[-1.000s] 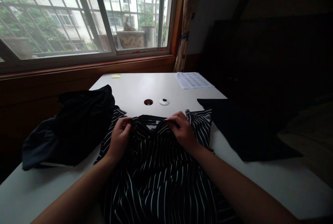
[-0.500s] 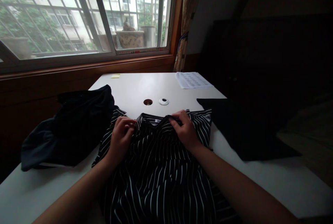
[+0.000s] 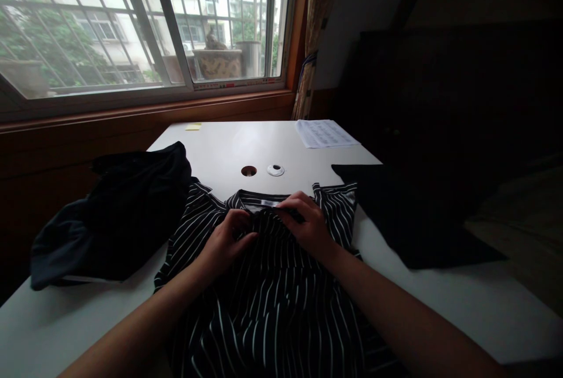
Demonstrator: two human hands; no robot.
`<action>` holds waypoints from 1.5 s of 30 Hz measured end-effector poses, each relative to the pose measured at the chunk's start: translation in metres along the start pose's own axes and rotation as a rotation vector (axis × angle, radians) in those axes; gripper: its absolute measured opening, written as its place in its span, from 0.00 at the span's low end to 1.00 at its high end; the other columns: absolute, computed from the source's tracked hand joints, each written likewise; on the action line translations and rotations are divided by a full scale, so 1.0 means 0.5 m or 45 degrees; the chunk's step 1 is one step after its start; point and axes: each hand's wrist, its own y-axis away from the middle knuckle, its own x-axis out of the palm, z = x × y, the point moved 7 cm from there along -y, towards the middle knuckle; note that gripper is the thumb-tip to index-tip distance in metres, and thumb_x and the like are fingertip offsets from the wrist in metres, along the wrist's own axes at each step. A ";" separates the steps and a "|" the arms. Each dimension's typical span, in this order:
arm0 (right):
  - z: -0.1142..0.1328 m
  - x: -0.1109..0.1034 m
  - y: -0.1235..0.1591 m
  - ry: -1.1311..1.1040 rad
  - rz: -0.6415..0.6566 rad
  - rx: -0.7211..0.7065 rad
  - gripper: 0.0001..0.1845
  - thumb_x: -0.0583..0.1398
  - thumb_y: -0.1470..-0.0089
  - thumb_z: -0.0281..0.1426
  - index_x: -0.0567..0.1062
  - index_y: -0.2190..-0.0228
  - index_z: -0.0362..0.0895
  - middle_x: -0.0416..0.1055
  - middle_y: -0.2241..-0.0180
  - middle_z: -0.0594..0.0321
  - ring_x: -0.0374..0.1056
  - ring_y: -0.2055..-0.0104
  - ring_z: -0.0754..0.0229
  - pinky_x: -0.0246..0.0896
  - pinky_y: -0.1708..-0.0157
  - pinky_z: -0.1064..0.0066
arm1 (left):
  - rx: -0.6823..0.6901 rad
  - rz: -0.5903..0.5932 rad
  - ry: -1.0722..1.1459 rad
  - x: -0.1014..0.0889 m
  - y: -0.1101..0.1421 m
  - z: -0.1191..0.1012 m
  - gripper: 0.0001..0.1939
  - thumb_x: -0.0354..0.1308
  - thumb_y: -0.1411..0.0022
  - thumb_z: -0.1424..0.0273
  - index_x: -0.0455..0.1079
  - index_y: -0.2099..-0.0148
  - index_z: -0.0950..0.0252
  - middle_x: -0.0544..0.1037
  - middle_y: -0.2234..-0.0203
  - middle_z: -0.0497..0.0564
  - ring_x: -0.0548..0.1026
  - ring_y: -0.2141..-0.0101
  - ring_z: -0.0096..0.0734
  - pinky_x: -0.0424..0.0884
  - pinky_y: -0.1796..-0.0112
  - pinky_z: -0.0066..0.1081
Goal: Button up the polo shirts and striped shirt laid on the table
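Observation:
A black shirt with thin white stripes [image 3: 268, 307] lies spread before me, its body wrinkled and its collar towards the window. At the collar's right side, my right hand [image 3: 308, 225] pinches the cloth between thumb and fingers, near a pale label [image 3: 269, 203] inside the neck. My left hand [image 3: 227, 240] has its fingers bent over the front left of the collar, with the thumb lying lower on the cloth. Those fingertips are partly hidden in the dark fabric. Both short sleeves lie out to the sides.
Dark clothes [image 3: 132, 214] are heaped on the white table [image 3: 229, 143] at left. A flat dark cloth [image 3: 409, 220] lies at right. Farther back are a cable hole [image 3: 248, 171], its white cover [image 3: 275, 170], printed sheets [image 3: 325, 133] and a yellow note [image 3: 193, 126]. Beyond stands a barred window [image 3: 145, 26].
My left hand has moved right, from the shirt's left shoulder to the front of the collar. The right hand has shifted slightly left and down, and more of the neck label shows.

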 end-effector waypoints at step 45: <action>0.003 0.088 0.029 0.267 0.584 -0.255 0.07 0.58 0.41 0.26 0.72 0.60 0.46 0.77 0.69 0.65 0.72 0.69 0.60 0.62 0.62 0.66 | 0.223 0.114 -0.171 -0.003 0.005 -0.053 0.05 0.57 0.35 0.71 0.73 0.59 0.62 0.77 0.65 0.51 0.75 0.64 0.35 0.71 0.62 0.32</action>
